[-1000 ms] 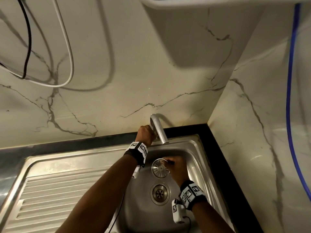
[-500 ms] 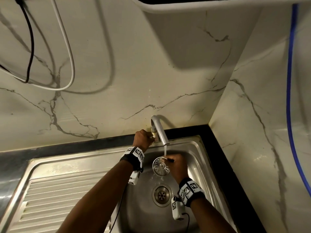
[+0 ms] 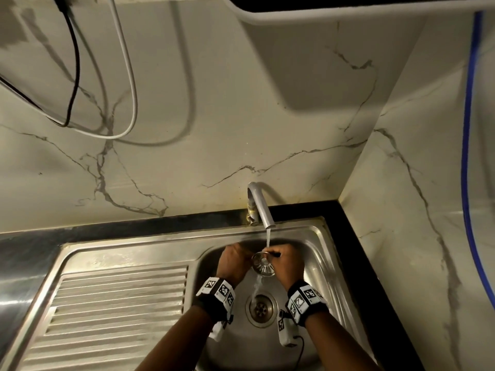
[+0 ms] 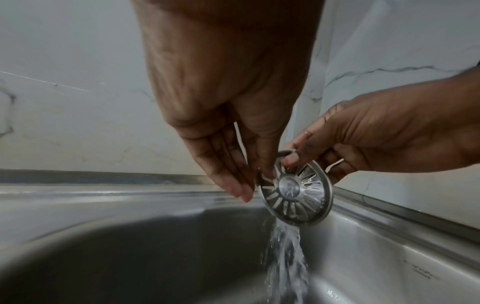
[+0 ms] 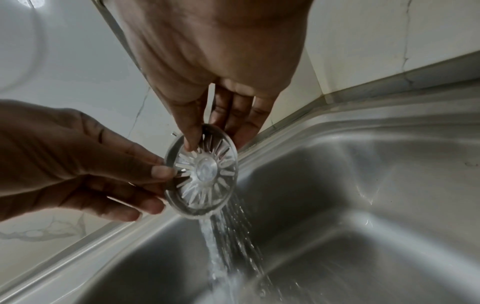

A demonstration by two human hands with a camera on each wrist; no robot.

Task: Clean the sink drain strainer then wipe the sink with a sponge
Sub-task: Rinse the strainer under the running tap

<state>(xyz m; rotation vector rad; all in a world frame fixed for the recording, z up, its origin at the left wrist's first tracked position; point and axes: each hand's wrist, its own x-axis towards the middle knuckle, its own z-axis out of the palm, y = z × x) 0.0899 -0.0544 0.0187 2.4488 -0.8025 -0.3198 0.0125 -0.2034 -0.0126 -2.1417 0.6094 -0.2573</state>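
The right hand (image 3: 288,261) is pinching the drain strainer (image 3: 263,264) on edge under the tap (image 3: 261,207), so the stream is sheeting off into the sink (image 3: 316,236); the left hand (image 3: 233,261) is pinching the opposite rim, seemingly steadying it for rubbing.

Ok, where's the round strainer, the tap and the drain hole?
strainer (image 4: 289,188): left wrist view, on its raised middle disc.
tap (image 3: 261,207): head view, on the sloping spout.
drain hole (image 3: 260,308): head view, on the dark middle of its opening.
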